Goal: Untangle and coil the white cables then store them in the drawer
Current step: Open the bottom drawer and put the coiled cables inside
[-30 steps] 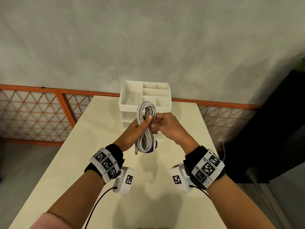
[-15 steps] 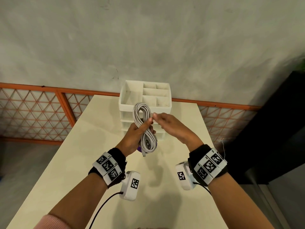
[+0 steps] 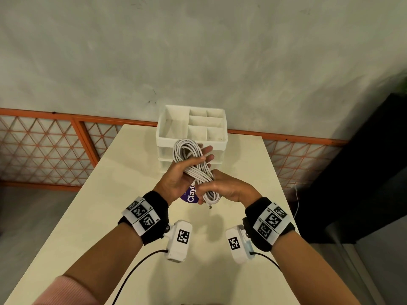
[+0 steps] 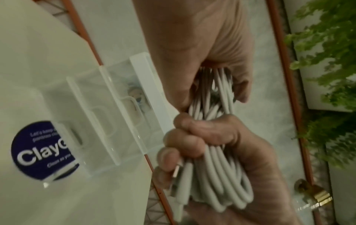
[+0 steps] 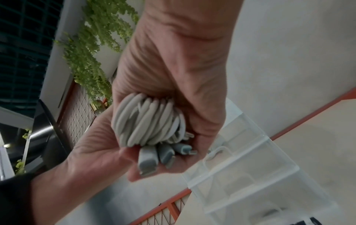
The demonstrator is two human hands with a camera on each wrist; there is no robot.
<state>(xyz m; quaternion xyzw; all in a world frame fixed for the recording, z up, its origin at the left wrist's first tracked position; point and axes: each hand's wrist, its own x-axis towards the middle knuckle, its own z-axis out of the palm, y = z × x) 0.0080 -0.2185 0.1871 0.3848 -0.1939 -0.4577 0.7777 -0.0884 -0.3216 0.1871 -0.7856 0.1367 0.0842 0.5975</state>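
Observation:
A coiled bundle of white cables (image 3: 193, 164) hangs in the air just in front of the white drawer organizer (image 3: 167, 140). My left hand (image 3: 176, 179) holds its middle, thumb across the front and fingers behind. My right hand (image 3: 229, 188) wraps round the lower loops. In the left wrist view the right hand's fingers (image 4: 192, 137) curl round the bundle (image 4: 215, 175) below my left hand (image 4: 192, 53). The right wrist view shows the loop ends (image 5: 144, 121) inside my right hand (image 5: 173, 68), with several plugs (image 5: 154, 156) lying against the left palm (image 5: 92, 152).
The organizer stands at the far end of a cream table (image 3: 110, 216), with open compartments on top and translucent drawers (image 4: 115, 114) below. A round purple sticker (image 3: 191, 197) lies on the table under my hands. An orange lattice fence (image 3: 44, 150) runs behind.
My right hand has dropped from the bundle's upper middle to its lower end and closed round it. The bundle has tilted, and both hands have come slightly nearer.

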